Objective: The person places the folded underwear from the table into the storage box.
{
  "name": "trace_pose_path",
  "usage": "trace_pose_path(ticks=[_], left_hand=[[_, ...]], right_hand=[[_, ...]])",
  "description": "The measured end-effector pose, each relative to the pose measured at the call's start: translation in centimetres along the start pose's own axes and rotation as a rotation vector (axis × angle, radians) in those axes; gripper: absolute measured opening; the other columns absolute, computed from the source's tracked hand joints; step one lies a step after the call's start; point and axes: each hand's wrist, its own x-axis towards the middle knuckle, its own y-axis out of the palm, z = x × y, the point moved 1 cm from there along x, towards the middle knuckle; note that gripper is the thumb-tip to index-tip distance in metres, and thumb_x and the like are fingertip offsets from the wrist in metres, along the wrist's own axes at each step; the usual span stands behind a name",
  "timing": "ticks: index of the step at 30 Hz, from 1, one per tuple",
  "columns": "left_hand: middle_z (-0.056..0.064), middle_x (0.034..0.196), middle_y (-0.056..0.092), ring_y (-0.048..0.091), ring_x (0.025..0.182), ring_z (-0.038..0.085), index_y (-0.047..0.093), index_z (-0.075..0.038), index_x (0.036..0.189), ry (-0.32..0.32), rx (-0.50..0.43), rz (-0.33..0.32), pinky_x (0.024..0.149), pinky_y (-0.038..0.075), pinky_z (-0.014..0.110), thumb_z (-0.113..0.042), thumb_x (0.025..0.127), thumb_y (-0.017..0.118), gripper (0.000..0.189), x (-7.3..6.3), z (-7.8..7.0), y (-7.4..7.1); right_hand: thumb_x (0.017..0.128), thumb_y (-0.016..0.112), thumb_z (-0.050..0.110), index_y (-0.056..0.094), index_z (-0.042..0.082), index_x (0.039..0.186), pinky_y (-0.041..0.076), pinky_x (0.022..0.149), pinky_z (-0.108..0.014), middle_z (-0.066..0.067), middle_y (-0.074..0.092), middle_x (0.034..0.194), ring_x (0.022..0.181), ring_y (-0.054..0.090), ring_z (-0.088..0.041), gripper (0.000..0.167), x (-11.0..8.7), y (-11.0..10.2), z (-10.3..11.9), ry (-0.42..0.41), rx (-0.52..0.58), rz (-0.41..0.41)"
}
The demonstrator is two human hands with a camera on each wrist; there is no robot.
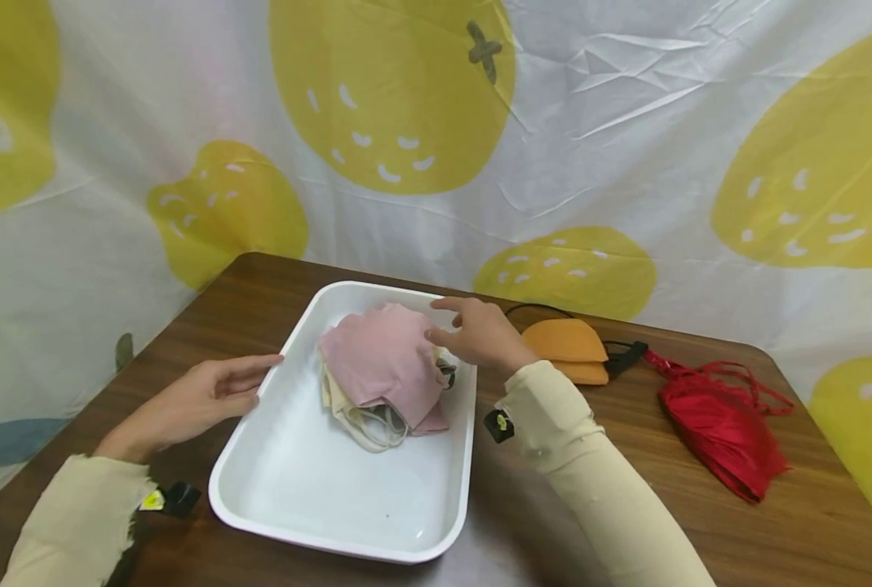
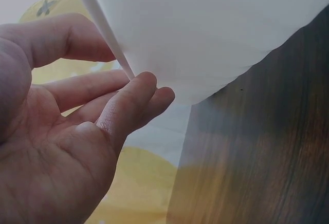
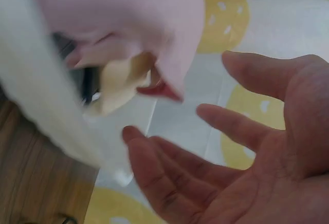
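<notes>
A white rectangular tray (image 1: pixel 347 505) stands on the table with a pink cloth (image 1: pixel 380 350) bunched inside it. From under the pink cloth a cream cloth (image 1: pixel 343 412) with looped cords sticks out. My left hand (image 1: pixel 201 399) touches the tray's left rim with its fingertips. In the left wrist view those fingers (image 2: pixel 136 93) meet the thin white edge. Over the right rim, my right hand (image 1: pixel 483 330) is beside the pink cloth, its fingers spread. In the right wrist view a gap shows between these fingers (image 3: pixel 154 178) and the cloth.
Right of the tray lies an orange fabric item (image 1: pixel 564 346) with black straps. Farther right is a shiny red fabric item (image 1: pixel 725 428) with thin straps. The brown wooden table (image 1: pixel 590 514) meets a fruit-printed curtain (image 1: pixel 436 220) behind it.
</notes>
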Motion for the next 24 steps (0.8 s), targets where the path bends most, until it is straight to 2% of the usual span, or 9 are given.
trace_pose_path(ticks=[8, 13, 17, 20, 24], left_hand=[[0.038, 0.145, 0.046, 0.055, 0.117, -0.012, 0.037, 0.014, 0.148, 0.003, -0.006, 0.0, 0.089, 0.055, 0.015, -0.007, 0.101, 0.056, 0.054, 0.0, 0.0, 0.0], [0.037, 0.147, 0.045, 0.054, 0.118, -0.011, 0.037, 0.013, 0.148, 0.0, -0.006, -0.002, 0.089, 0.055, 0.016, -0.006, 0.1, 0.056, 0.054, 0.1, -0.1, 0.0], [0.035, 0.147, 0.047, 0.057, 0.122, -0.003, 0.039, 0.011, 0.148, -0.016, 0.021, -0.005, 0.089, 0.057, 0.019, -0.008, 0.1, 0.057, 0.055, 0.1, -0.1, 0.0], [0.035, 0.146, 0.048, 0.058, 0.125, 0.009, 0.039, 0.01, 0.149, -0.032, 0.037, -0.009, 0.089, 0.058, 0.021, -0.008, 0.1, 0.057, 0.054, 0.0, 0.0, 0.0], [0.034, 0.147, 0.047, 0.057, 0.127, 0.016, 0.039, 0.01, 0.149, -0.036, 0.032, -0.007, 0.089, 0.058, 0.023, -0.008, 0.1, 0.057, 0.055, 0.0, 0.0, 0.1]], right_hand=[[0.098, 0.062, 0.031, 0.057, 0.011, 0.141, 0.056, 0.087, -0.047, -0.021, 0.071, 0.117, 0.104, 0.067, -0.034, 0.048, -1.1, -0.8, -3.5, 0.02, 0.093, -0.143], [0.099, 0.061, 0.024, 0.062, 0.006, 0.132, 0.055, 0.08, -0.042, -0.022, 0.072, 0.11, 0.093, 0.067, -0.033, 0.037, -1.5, -1.4, -6.9, 0.043, 0.177, -0.265], [0.1, 0.06, 0.021, 0.065, 0.005, 0.126, 0.054, 0.084, -0.044, -0.021, 0.07, 0.109, 0.099, 0.065, -0.034, 0.031, -1.7, -1.3, -9.9, 0.06, 0.252, -0.373], [0.1, 0.06, 0.021, 0.064, 0.005, 0.126, 0.053, 0.094, -0.049, -0.021, 0.069, 0.109, 0.107, 0.064, -0.036, 0.031, -1.7, -0.9, -11.8, 0.07, 0.254, -0.428], [0.1, 0.06, 0.021, 0.061, 0.006, 0.13, 0.048, 0.102, -0.057, -0.021, 0.069, 0.114, 0.117, 0.06, -0.039, 0.034, -1.9, -0.8, -13.9, 0.107, 0.245, -0.479]])
